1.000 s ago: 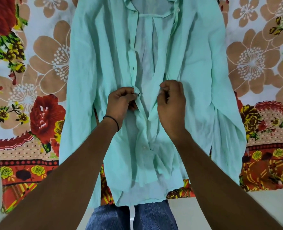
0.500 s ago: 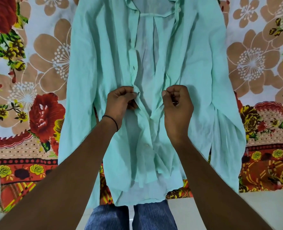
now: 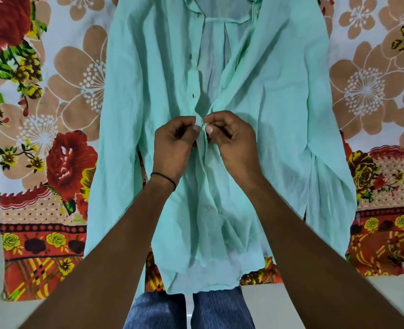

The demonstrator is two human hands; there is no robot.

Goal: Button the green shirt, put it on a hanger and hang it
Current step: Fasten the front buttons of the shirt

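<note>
The green shirt [image 3: 279, 103] is pinched at mid-placket, where the left hand [image 3: 172, 148] and right hand [image 3: 231, 143] meet. Each grips one front edge between thumb and curled fingers, tips almost touching. I judge a middle button is being worked into its hole; whether it is through, I cannot tell. Below, a lower button [image 3: 208, 206] looks fastened. Above, the fronts gape open to the collar, so several are left. The shirt lies spread on a floral sheet [image 3: 54, 115]; no hanger is in view.
</note>
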